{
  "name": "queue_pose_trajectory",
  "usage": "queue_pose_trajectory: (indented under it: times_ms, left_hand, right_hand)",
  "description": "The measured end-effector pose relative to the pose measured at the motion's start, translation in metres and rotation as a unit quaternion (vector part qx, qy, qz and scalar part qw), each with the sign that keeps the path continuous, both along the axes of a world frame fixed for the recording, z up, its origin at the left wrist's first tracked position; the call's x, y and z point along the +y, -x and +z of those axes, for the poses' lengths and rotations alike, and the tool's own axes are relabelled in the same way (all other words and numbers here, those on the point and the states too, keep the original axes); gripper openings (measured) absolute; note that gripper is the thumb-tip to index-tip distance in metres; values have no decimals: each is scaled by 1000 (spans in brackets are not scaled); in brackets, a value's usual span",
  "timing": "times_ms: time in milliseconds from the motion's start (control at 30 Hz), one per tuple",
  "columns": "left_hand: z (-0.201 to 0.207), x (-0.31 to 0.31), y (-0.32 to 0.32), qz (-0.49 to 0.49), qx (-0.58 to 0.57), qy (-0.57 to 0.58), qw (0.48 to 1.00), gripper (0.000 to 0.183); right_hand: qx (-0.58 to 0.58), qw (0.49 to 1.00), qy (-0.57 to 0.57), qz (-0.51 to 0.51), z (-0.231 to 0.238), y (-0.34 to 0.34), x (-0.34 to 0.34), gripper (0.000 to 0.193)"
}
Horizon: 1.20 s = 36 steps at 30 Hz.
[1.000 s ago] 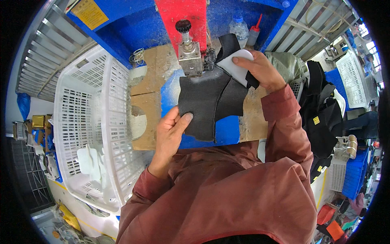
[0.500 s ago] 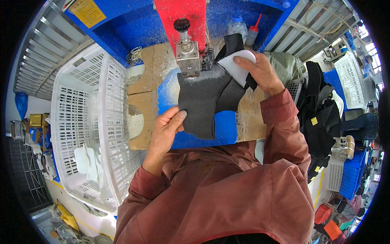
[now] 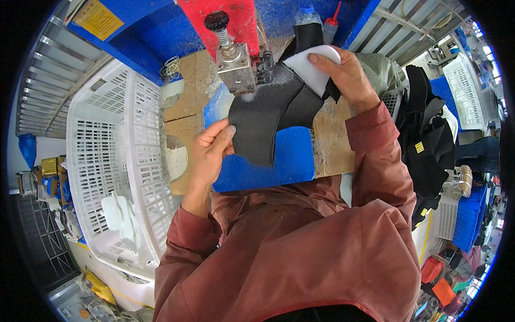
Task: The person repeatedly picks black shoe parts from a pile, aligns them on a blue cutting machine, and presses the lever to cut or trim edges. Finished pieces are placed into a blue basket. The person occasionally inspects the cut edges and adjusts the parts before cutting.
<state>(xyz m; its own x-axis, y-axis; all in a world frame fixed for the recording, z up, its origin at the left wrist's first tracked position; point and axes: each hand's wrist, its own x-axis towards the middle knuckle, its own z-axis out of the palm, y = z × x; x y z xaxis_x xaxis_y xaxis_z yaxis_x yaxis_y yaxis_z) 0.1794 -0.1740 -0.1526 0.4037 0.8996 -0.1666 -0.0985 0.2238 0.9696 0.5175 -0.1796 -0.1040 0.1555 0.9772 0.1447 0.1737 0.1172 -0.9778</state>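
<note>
From my remote view, the black fabric piece (image 3: 255,118) sits higher than in the earlier frame, baring more smooth blue tabletop (image 3: 292,155) below it. It lies mid-frame, its top by the blocky metal head (image 3: 235,75). The left hand (image 3: 211,144) has its grip pinched on the matte cloth's left edge; the right hand (image 3: 351,78), upper right, clamps its grip on a flat, pointed white pad (image 3: 308,70).

Yellow sign (image 3: 98,19) on blue machine (image 3: 153,29), tag (image 3: 419,147) on black fabric (image 3: 432,161): unreadable.
</note>
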Motion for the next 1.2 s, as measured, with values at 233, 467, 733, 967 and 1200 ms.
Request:
queue_pose_trajectory:
  times_ms: [233,467,733,967,1200]
  left_hand:
    - [7,33,-12,-13,34,-49,998,27]
    - [18,74,-24,-55,36,-86,994,19]
    - [34,93,-45,-20,63,-152,986,27]
    - [-2,99,-21,1,-168,50,985,33]
    - [-52,25,6,-107,-264,131,950,57]
  right_hand:
    - [-34,999,-20,-33,9,-14,10,26]
    - [-18,997,-51,-46,19,-29,27,27]
    - [-17,995,-55,-79,22,-34,37,26]
    - [1,993,-21,-113,12,-22,24,26]
    - [44,987,-19,-152,-19,27,4,27]
